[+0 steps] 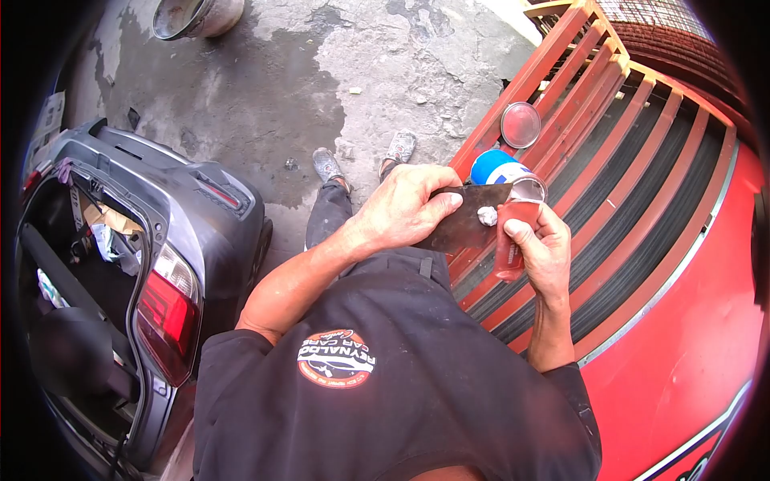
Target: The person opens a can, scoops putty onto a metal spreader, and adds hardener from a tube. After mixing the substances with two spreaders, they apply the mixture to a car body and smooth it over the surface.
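Two bare hands work near the middle of the frame, with one dark flat plate (457, 227), one reddish-brown spreader (508, 255) and one small white lump (487, 216) between them. Right by them I count one blue-and-white can (496, 167) and, a little above it, one round lid (520, 125), both over the red slatted frame (523, 84) that fills the upper right. The left arm comes up from the lower left, elbow bent, its forearm slanting toward the centre; the right forearm stands steeper, from the lower right, with its hand turned in toward the other. The left hand (411, 207) is closed on the plate's left part, thumb laid along the upper face, fingers mostly hidden. The right hand (544, 247) pinches the spreader, thumb flat on its face, and the spreader sits at the plate's right end, just beside the lump (whether they touch, I cannot tell). Farther out are two shoes (327, 164) at upper centre, one bucket (218, 18) at upper left and one grey car (228, 224) at left, its rear open.
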Action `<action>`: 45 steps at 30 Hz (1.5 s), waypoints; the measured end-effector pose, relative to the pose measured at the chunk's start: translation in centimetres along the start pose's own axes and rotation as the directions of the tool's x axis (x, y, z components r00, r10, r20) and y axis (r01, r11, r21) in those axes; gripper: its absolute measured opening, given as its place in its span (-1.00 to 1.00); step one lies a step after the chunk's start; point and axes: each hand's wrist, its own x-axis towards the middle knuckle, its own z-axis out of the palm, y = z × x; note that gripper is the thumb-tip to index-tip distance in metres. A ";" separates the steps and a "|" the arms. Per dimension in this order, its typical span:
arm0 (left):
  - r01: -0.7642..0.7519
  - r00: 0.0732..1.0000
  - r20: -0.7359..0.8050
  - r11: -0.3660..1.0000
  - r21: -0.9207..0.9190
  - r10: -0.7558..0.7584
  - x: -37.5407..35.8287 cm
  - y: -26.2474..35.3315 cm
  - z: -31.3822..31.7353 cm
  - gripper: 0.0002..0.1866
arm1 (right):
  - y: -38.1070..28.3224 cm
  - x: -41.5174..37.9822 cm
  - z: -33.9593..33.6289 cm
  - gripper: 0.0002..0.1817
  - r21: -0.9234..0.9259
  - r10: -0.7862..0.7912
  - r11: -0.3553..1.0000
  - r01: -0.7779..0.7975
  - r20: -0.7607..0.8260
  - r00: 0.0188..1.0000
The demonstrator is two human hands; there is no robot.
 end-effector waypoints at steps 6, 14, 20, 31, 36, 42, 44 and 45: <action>0.013 1.000 -0.012 1.000 -0.026 -0.014 -0.2 0.6 -0.1 -0.78 | -0.8 0.1 -0.6 -0.74 -0.125 0.024 0.992 -0.022 0.014 1.000; -0.036 0.999 -0.019 0.999 0.022 0.037 -0.4 0.5 -0.2 -0.80 | -1.1 0.5 -0.6 -0.73 -0.158 0.052 0.986 -0.053 -0.012 0.999; -0.041 0.999 -0.021 0.999 0.029 0.042 -0.4 0.6 -0.1 -0.80 | -0.8 0.6 -0.7 -0.76 -0.170 0.058 0.984 -0.063 -0.034 0.998; -0.080 0.996 -0.026 0.995 0.061 0.082 -0.7 0.0 -0.2 -0.83 | 0.3 0.3 -0.4 -0.80 -0.271 0.035 0.961 -0.061 -0.101 0.994; -0.001 1.000 -0.025 1.000 0.001 0.001 -0.9 -1.6 -0.7 -0.82 | -0.2 -0.1 -0.6 -0.80 -0.241 0.043 0.968 -0.066 -0.098 0.994; 0.262 0.963 0.147 0.912 -0.316 -0.226 -0.9 -3.7 -1.2 -0.80 | -1.0 -0.1 -0.2 -0.77 -0.129 0.031 0.991 -0.038 -0.058 0.998; 0.300 0.953 0.168 0.868 -0.396 -0.253 -1.0 -3.8 -1.1 -0.81 | -0.9 -0.1 -0.5 -0.75 -0.071 0.047 0.996 -0.049 -0.028 0.998; 0.316 0.948 0.174 0.844 -0.433 -0.266 -1.0 -3.8 -1.1 -0.81 | -0.9 0.0 -0.7 -0.74 -0.041 0.054 0.998 -0.055 -0.014 0.998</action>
